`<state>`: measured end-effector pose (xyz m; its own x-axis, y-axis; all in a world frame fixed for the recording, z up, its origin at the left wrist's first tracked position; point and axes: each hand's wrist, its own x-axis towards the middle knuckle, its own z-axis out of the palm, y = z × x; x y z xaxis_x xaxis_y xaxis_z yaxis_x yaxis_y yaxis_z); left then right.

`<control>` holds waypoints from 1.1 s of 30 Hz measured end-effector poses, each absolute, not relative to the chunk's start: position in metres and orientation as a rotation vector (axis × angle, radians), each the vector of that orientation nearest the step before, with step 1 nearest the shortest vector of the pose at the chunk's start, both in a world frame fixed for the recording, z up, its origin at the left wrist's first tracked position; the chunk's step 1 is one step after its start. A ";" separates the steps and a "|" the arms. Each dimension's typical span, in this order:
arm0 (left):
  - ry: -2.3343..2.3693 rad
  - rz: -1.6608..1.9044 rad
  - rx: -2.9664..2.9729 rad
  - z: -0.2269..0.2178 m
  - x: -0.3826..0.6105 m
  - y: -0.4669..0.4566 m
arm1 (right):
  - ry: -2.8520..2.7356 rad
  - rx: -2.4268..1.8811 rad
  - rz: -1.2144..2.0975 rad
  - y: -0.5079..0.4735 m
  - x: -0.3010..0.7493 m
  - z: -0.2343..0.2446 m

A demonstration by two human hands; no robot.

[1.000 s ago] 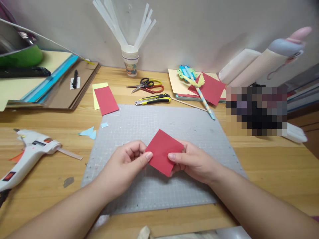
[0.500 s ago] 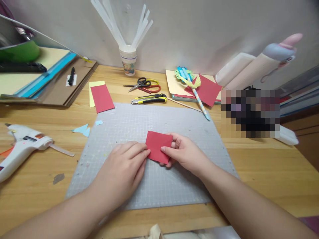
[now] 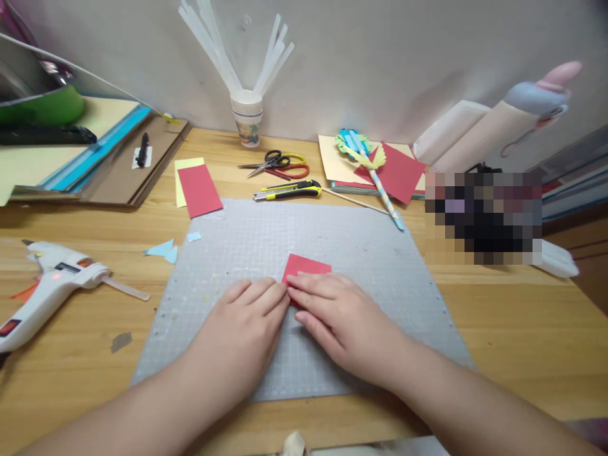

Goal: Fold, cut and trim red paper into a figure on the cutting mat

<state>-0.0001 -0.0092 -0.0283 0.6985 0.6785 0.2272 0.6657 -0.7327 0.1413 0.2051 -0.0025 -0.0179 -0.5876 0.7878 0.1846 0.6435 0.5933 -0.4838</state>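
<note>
The left hand [image 3: 247, 316] is palm-down, its fingers together and touching the left side of a red paper square [image 3: 310, 263]; its thumb is hidden, so whether it pinches the paper cannot be told. The right hand [image 3: 339, 310] extends flat across the square, thumb spread apart. The square is at the middle of a gray cutting mat [image 3: 266, 234], which rests on the wooden surface [image 3: 513, 329]. A hot glue gun [image 3: 61, 278] lies left of the mat. Farther back, a red paper rectangle [image 3: 199, 191] overlaps a yellow sheet [image 3: 181, 190]. A utility knife [image 3: 289, 190] lies just beyond the mat, with black-handled scissors [image 3: 266, 163] behind it. At the rear, stacked paper cups [image 3: 247, 126] hold translucent sticks [image 3: 216, 47].
</note>
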 end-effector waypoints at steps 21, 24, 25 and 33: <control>1.079 0.356 3.051 -0.030 0.001 -0.014 | -2.579 -1.356 0.615 0.032 0.194 -0.028; 1.094 0.369 3.005 -0.030 0.001 -0.013 | -2.614 -1.345 0.533 0.025 0.193 -0.029; 1.099 0.358 2.992 -0.031 0.001 -0.012 | -2.629 -1.343 0.507 0.019 0.192 -0.029; 1.067 0.354 2.940 -0.026 0.000 -0.011 | -2.733 -1.442 0.285 -0.046 0.198 -0.035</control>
<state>-0.0004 -0.0107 -0.0264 0.7448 0.6326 0.2121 0.6341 -0.7701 0.0703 0.1984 -0.0460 -0.0354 -0.5676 0.8217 -0.0509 0.8146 0.5515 -0.1796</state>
